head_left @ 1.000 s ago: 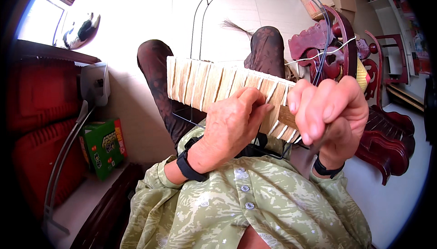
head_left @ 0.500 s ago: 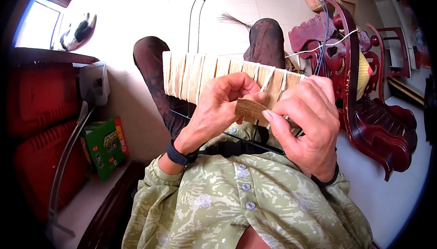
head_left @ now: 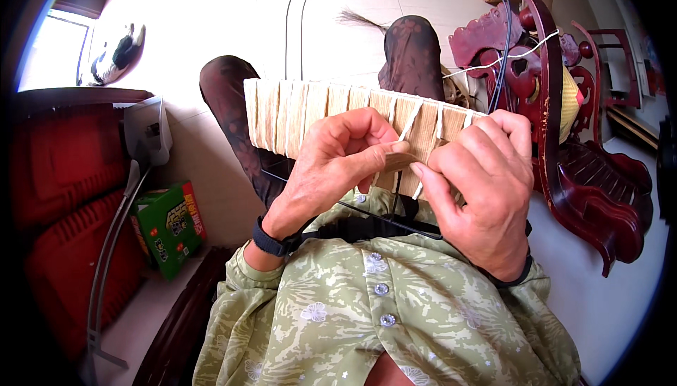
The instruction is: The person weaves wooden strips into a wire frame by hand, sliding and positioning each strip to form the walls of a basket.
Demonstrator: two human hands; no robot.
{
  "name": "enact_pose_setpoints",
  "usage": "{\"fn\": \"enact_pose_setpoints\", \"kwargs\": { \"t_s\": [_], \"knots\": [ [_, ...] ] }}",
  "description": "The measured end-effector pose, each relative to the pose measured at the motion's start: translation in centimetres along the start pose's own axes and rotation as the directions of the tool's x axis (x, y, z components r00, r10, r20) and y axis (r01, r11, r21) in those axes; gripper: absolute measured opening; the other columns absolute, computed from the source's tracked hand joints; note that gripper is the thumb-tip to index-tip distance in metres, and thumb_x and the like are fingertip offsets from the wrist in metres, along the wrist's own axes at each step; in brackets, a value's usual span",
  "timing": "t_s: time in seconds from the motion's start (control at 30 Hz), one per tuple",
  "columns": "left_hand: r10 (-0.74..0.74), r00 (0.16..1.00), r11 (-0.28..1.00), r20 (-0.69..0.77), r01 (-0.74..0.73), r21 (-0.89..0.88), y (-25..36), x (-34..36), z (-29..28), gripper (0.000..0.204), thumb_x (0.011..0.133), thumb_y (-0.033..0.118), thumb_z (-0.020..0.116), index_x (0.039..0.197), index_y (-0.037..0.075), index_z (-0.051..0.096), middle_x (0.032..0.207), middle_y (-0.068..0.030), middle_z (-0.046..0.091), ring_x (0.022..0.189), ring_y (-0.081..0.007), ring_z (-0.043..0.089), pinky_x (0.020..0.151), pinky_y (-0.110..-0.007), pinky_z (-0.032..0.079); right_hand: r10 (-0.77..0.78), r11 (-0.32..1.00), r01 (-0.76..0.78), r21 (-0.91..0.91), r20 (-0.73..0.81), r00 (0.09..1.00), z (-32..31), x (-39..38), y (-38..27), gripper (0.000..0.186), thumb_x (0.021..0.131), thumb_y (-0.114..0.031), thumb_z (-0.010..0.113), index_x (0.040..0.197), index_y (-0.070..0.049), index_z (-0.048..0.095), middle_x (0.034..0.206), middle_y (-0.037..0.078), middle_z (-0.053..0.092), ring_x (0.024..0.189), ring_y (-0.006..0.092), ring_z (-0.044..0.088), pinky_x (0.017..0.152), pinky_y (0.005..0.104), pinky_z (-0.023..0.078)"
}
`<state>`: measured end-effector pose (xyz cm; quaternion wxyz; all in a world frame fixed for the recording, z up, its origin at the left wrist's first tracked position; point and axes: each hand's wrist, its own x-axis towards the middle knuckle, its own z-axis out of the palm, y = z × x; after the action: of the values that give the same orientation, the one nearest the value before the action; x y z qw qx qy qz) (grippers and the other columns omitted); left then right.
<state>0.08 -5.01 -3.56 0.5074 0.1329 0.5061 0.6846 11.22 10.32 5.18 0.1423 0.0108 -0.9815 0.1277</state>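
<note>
Across my lap lies a long beige woven band (head_left: 310,107) of fine strands, crossed by several white cords (head_left: 412,119). Below its near edge, a short brown fibrous strip (head_left: 398,163) is pinched between thumb and fingers of my left hand (head_left: 338,149). My right hand (head_left: 483,188) grips the strip's other end, thumb tip at its edge, with its fingers curled over the right end of the band. Part of the strip is hidden by both hands. A short white cord end (head_left: 418,190) hangs beside the right thumb.
Thin dark metal rods (head_left: 288,40) arch beyond the band. A carved dark-red wooden chair (head_left: 546,104) stands at the right, with a white cord (head_left: 493,66) running to it. Red containers (head_left: 77,153), a green box (head_left: 168,227) and a metal stand (head_left: 113,259) are at the left.
The brown strip has tipped so that less of its face shows. My left thumb has moved forward onto it. The view has shifted slightly.
</note>
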Motion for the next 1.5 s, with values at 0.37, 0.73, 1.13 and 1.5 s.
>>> {"fn": "enact_pose_setpoints", "kwargs": {
  "t_s": [0.37,0.73,1.13,1.5],
  "knots": [
    [-0.031,0.999,0.999,0.019,0.031,0.021,0.1,0.0,0.0,0.013,0.094,0.008,0.073,0.086,0.005,0.063,0.071,0.0043,0.060,0.058,-0.0020,0.052,0.049,-0.021,0.040,0.055,0.993,-0.048,-0.104,0.065,0.996,0.3,0.2,-0.7,0.020,0.066,-0.003,0.070,0.071,-0.008,0.051,0.071,0.006,0.047,0.072,0.0259,0.054,0.080,0.0427,0.041],
    [-0.021,1.000,0.999,0.019,0.021,0.033,-0.3,-0.1,0.0,0.014,0.093,0.008,0.077,0.085,0.006,0.065,0.074,0.0052,0.060,0.059,-0.0009,0.051,0.048,-0.019,0.039,0.080,0.985,-0.073,-0.154,0.036,0.996,0.8,-0.2,-1.1,0.018,0.062,-0.002,0.068,0.071,-0.007,0.054,0.070,0.006,0.048,0.074,0.0255,0.055,0.080,0.0431,0.041],
    [0.070,0.998,0.992,0.008,-0.070,0.102,-1.2,-0.1,0.0,0.014,0.094,0.010,0.076,0.087,0.004,0.065,0.067,0.0075,0.059,0.055,0.0020,0.047,0.047,-0.019,0.034,0.069,0.993,-0.069,-0.094,-0.008,0.998,1.0,-0.4,-0.7,0.017,0.067,-0.002,0.071,0.073,-0.007,0.056,0.072,0.005,0.050,0.073,0.0257,0.056,0.080,0.0431,0.040],
    [0.098,0.995,0.989,0.009,-0.098,0.113,-1.6,0.0,-0.1,0.016,0.095,0.012,0.076,0.086,0.004,0.065,0.068,0.0071,0.059,0.055,0.0016,0.048,0.047,-0.019,0.035,0.089,0.996,-0.089,-0.007,0.070,0.994,-0.2,-0.2,-0.7,0.018,0.070,-0.003,0.074,0.075,-0.007,0.058,0.072,0.006,0.051,0.073,0.0267,0.056,0.080,0.0436,0.040]
  ]
}}
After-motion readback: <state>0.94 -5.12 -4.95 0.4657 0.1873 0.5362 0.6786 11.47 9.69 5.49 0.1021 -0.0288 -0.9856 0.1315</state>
